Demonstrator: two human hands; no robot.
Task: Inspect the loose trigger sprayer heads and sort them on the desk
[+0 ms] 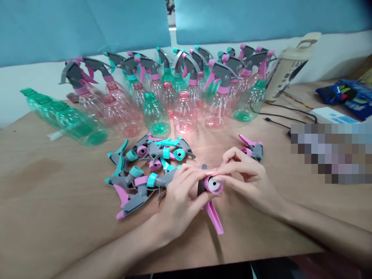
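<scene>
A grey-and-pink spray trigger head (214, 217) is held off the table, its pink collar facing me and its pink trigger pointing down. My left hand (181, 197) is closed around its grey body. With thumb and fingers, my right hand (244, 174) grips the collar's rim; the thumb tip is at the white disc (214, 183) inside, which has a dark centre hole. Left of my hands lies a pile of loose spray heads (142, 193), pink or turquoise with grey. One more spray head (257, 151) lies just beyond my right hand.
Behind stand several clear bottles, such as a pink bottle (185, 114) and a green bottle (156, 116), many with spray heads on. Green bottles (84, 126) lean or lie at left. At right are a tall cup (286, 69), black cables (279, 115) and a blue packet (348, 97).
</scene>
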